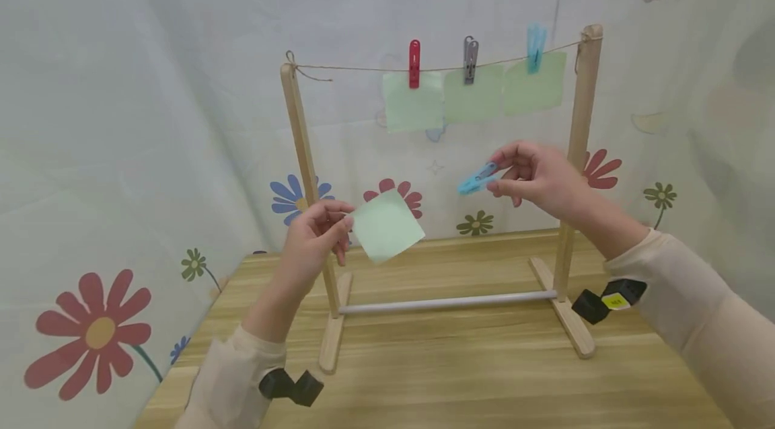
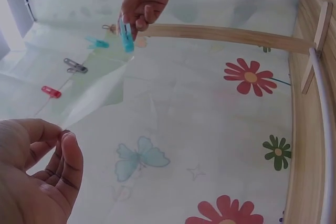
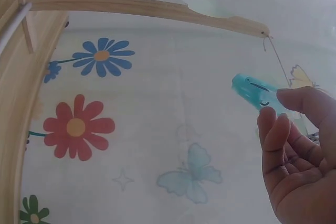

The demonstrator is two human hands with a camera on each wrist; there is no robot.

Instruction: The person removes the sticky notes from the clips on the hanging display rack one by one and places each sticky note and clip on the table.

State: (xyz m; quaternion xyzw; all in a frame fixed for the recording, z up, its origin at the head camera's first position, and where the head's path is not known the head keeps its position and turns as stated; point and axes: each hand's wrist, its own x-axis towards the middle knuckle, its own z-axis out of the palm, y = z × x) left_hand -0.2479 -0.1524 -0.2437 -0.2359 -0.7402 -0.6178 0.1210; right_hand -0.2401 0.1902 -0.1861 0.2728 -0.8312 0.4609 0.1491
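My left hand [image 1: 315,230] pinches a pale green paper square [image 1: 389,227] by its left corner, in front of the stand's left post. In the left wrist view that paper [image 2: 97,95] slants away from the fingertips of the left hand [image 2: 44,166]. My right hand [image 1: 539,177] holds a light blue clothespin [image 1: 477,180] between thumb and fingers, below the hanging papers. The right wrist view shows the clothespin [image 3: 254,90] at the fingertips of the right hand [image 3: 304,156]. Paper and clothespin are apart.
A string [image 1: 363,69] runs between two wooden posts [image 1: 581,106]. On it hang several green papers [image 1: 414,106] under a red clothespin [image 1: 414,64], a grey one [image 1: 469,60] and a blue one [image 1: 535,49]. A white rod [image 1: 448,302] joins the posts low over the wooden table [image 1: 424,375].
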